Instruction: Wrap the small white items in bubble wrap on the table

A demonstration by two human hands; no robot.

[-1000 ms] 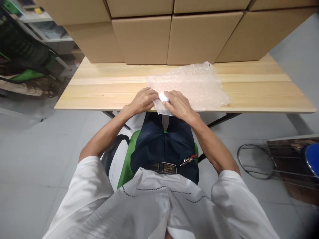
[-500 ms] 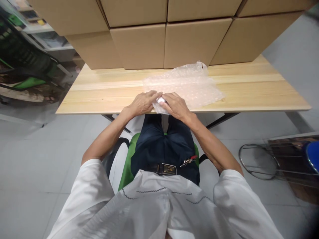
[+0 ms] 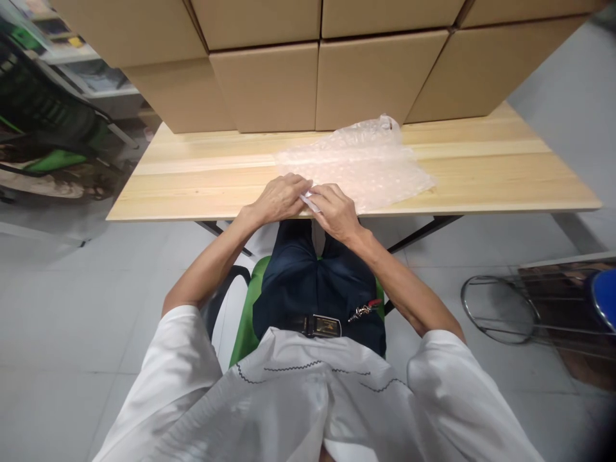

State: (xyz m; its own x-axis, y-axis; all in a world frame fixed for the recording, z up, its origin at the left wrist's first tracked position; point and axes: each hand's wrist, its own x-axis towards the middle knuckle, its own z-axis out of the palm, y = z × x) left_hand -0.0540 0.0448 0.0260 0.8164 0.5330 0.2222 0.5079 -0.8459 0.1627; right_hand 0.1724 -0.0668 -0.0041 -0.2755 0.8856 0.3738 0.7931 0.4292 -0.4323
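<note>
A sheet of clear bubble wrap (image 3: 370, 167) lies spread on the wooden table (image 3: 192, 183), its near corner drawn in under my fingers at the front edge. My left hand (image 3: 283, 197) is closed over that corner from the left. From the right, my right hand (image 3: 337, 210) pinches the same spot, its thumb and fingers on the folded wrap. Between the two hands a small white object (image 3: 310, 201) shows, partly covered by the wrap and my fingers; its kind cannot be made out.
Stacked cardboard boxes (image 3: 269, 86) form a wall along the table's back. A stool with a blue seat (image 3: 604, 295) stands on the floor at right. At far left are a dark chair (image 3: 48, 96) and shelves. I sit on a green chair (image 3: 245, 327).
The near corner of the bubble wrap has been folded over the white object, so less of it shows. My right hand has shifted slightly nearer and its thumb has moved.
</note>
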